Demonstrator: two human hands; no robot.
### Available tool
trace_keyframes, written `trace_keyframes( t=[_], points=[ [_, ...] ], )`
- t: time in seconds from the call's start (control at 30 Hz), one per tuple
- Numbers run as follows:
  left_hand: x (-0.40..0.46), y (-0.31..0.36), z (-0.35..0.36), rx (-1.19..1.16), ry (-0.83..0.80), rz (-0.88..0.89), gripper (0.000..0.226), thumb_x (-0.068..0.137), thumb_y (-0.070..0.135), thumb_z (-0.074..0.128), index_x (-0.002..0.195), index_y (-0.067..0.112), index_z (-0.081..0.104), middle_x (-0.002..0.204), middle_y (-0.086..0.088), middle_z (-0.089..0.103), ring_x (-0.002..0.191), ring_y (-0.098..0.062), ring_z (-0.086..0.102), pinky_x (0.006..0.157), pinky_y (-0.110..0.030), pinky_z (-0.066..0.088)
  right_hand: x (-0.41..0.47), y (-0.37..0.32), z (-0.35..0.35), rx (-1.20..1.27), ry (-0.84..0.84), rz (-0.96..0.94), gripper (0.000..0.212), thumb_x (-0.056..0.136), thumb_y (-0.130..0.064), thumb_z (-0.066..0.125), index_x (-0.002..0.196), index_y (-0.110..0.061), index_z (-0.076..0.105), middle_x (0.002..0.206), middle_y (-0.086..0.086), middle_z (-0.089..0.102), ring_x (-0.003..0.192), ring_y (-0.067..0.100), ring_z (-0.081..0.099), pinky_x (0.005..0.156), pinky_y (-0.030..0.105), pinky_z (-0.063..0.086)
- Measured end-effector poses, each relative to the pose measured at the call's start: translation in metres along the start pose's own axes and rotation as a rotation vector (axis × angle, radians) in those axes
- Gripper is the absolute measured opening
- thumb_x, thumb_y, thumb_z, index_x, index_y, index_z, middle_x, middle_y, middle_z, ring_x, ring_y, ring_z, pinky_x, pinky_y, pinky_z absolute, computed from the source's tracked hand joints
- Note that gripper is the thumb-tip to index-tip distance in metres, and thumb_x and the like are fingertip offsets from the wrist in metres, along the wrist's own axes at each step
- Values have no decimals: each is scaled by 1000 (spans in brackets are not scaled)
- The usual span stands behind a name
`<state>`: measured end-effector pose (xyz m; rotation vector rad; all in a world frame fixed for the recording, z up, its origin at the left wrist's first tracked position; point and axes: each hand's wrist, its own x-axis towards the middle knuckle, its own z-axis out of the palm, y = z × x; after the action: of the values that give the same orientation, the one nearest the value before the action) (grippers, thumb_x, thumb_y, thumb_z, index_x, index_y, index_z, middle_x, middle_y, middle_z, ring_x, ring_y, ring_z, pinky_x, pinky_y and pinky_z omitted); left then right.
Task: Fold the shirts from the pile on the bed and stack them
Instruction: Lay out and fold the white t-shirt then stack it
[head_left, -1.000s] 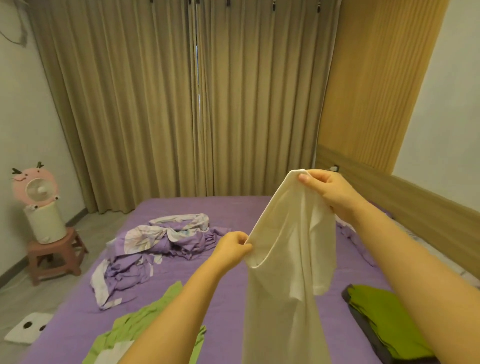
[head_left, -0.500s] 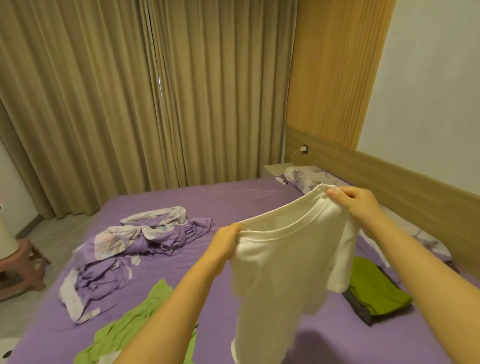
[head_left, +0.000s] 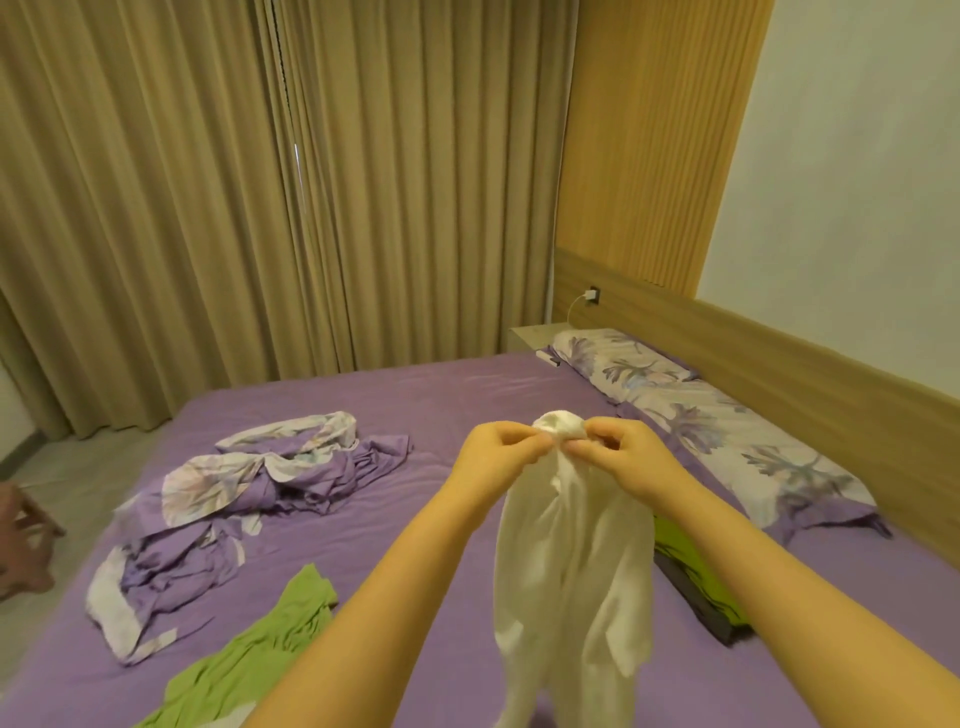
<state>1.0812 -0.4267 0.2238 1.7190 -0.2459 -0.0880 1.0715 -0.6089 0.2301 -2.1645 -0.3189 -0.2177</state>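
A person stood at the bed (head_left: 467, 395) and held a white shirt (head_left: 571, 561) in the air, part-way through the folding step of the job. At 9 o'clock from the hands lay a rumpled purple floral sheet (head_left: 244, 499); at 7 o'clock, near the bottom edge, sprawled the unfolded green shirt (head_left: 260, 654) of the pile. The left hand (head_left: 498, 457) and the right hand (head_left: 623, 457) met at the centre of the frame, each closed in a pinch on the bunched top of the white shirt, fingertips almost touching, while the cloth hung lengthwise in a narrow column above the bed. At 4 o'clock, partly hidden behind the right forearm, sat the stack of folded clothes (head_left: 696, 587), green on top of dark, and at 2 o'clock two floral pillows (head_left: 727, 426) lined the headboard.

Half a second earlier the hands had been well apart, holding the shirt open by its shoulders with the neckline stretched between them; they had since come together, doubling the shirt along its length. The next move probably called for lowering it flat on the bed, smoothing it, then folding it crosswise before adding it to the stack.
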Motion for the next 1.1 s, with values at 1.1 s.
trace_keyframes(
  t=[1.1],
  points=[
    [14, 5, 108, 50, 159, -136, 29, 82, 47, 65, 88, 19, 73, 86, 5, 71, 79, -11, 64, 65, -21, 47, 9, 101, -109, 333, -256, -36, 13, 84, -14, 68, 88, -24, 75, 83, -6, 74, 75, 4, 67, 66, 14, 51]
  ],
)
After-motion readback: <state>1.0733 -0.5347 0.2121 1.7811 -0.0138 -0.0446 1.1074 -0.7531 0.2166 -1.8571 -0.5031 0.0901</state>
